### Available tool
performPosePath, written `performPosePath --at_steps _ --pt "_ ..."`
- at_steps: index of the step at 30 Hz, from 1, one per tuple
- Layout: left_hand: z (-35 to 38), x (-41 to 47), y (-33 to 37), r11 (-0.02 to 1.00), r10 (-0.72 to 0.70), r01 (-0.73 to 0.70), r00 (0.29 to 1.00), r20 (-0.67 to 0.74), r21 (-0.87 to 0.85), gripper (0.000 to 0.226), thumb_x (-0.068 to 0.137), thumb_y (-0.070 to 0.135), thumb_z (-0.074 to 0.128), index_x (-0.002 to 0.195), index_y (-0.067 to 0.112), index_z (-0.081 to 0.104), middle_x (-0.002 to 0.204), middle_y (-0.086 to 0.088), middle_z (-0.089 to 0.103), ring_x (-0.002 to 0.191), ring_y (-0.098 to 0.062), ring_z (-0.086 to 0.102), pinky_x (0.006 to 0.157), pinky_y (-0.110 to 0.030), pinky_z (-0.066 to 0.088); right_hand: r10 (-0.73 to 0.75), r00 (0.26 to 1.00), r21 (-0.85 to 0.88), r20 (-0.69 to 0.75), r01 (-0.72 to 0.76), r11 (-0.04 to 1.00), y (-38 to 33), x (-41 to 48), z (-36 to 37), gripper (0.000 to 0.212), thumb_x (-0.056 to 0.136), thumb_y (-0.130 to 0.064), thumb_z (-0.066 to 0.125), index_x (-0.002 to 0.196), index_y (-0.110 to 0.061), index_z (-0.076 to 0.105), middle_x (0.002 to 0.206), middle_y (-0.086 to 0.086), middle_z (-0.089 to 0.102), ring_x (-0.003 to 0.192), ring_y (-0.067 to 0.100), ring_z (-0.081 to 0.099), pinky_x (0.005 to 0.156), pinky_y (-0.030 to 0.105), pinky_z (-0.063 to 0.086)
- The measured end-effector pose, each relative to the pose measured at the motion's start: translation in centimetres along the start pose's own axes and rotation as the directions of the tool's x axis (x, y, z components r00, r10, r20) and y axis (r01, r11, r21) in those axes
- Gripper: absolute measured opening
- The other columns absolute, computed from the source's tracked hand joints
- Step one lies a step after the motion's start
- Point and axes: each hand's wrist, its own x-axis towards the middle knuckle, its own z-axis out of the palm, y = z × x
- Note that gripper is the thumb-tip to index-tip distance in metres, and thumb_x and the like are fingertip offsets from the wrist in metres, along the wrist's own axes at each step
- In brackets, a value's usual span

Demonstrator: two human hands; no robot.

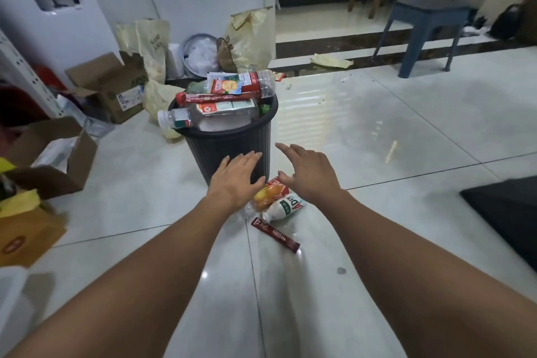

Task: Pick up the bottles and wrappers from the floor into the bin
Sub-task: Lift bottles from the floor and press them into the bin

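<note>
A black ribbed bin [220, 148] stands on the white tiled floor, heaped with plastic bottles [209, 115] and wrappers above its rim. At its foot lie an orange-labelled bottle [268, 193], a white bottle with a red and green label [286, 206] and a dark red stick wrapper [276, 234]. My left hand [236, 180] hovers flat, fingers straight, in front of the bin and over the orange bottle's left end. My right hand [309, 171] is spread open just above and right of the two bottles. Neither hand holds anything.
Open cardboard boxes [107, 87] and yellowish bags [252, 38] crowd the left and back by the white wall. A blue-grey stool [427, 29] stands at the back right past a dark floor strip. A yellow wrapper [331, 61] lies there. A black mat [505, 206] is at right.
</note>
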Motion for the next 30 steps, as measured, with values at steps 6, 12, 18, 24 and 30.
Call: performPosePath --at_steps 6,12,18,24,30 --pt "3.2 -0.7 -0.6 1.0 -0.031 0.031 0.998 0.051 -0.003 0.063 0.095 0.048 0.036 0.149 0.029 0.011 0.157 0.005 0.014 0.144 -0.015 0.012 0.117 -0.036 0.003 0.004 0.999 -0.001 0.05 -0.004 1.0 0.7 -1.1 2.9 0.065 0.09 -0.042 0.046 0.149 -0.036 0.02 0.151 0.001 0.034 0.129 0.024 0.042 0.107 0.039 0.027" --pt "6.2 -1.1 -1.1 0.997 -0.058 0.063 0.993 0.103 -0.053 0.067 0.093 0.053 0.035 0.149 0.027 0.011 0.157 0.004 0.012 0.145 -0.018 0.011 0.118 -0.038 0.005 -0.001 0.995 0.009 0.096 0.0 1.0 0.9 -1.7 5.7 0.064 0.091 -0.044 0.045 0.149 -0.034 0.02 0.154 0.003 0.029 0.135 0.025 0.033 0.109 0.039 0.026" --pt "9.2 -1.1 -1.8 0.996 -0.075 0.081 0.987 0.142 -0.035 0.064 0.094 0.053 0.033 0.149 0.027 0.012 0.157 0.004 0.016 0.144 -0.017 0.013 0.118 -0.038 0.006 0.006 0.986 0.027 0.164 -0.01 1.0 0.8 -1.9 7.9 0.066 0.089 -0.041 0.048 0.149 -0.032 0.021 0.154 0.003 0.027 0.136 0.025 0.033 0.109 0.042 0.028" --pt "12.9 -2.0 -2.0 0.997 -0.041 0.053 0.978 0.206 -0.054 0.064 0.092 0.055 0.036 0.147 0.029 0.016 0.155 0.002 0.022 0.143 -0.019 0.017 0.117 -0.039 0.006 0.014 0.977 0.027 0.213 -0.021 0.999 0.8 -1.6 9.7 0.067 0.09 -0.044 0.048 0.149 -0.034 0.02 0.156 0.001 0.023 0.136 0.025 0.032 0.112 0.043 0.024" --pt "17.1 -3.2 -0.8 0.985 0.17 -0.169 0.958 0.233 -0.021 0.064 0.092 0.056 0.033 0.148 0.033 0.013 0.157 0.008 0.015 0.145 -0.012 0.007 0.108 -0.029 -0.013 0.043 0.976 0.015 0.212 -0.047 0.999 2.2 -0.7 10.9 0.066 0.091 -0.046 0.047 0.149 -0.033 0.019 0.155 0.003 0.025 0.14 0.025 0.027 0.113 0.043 0.023"
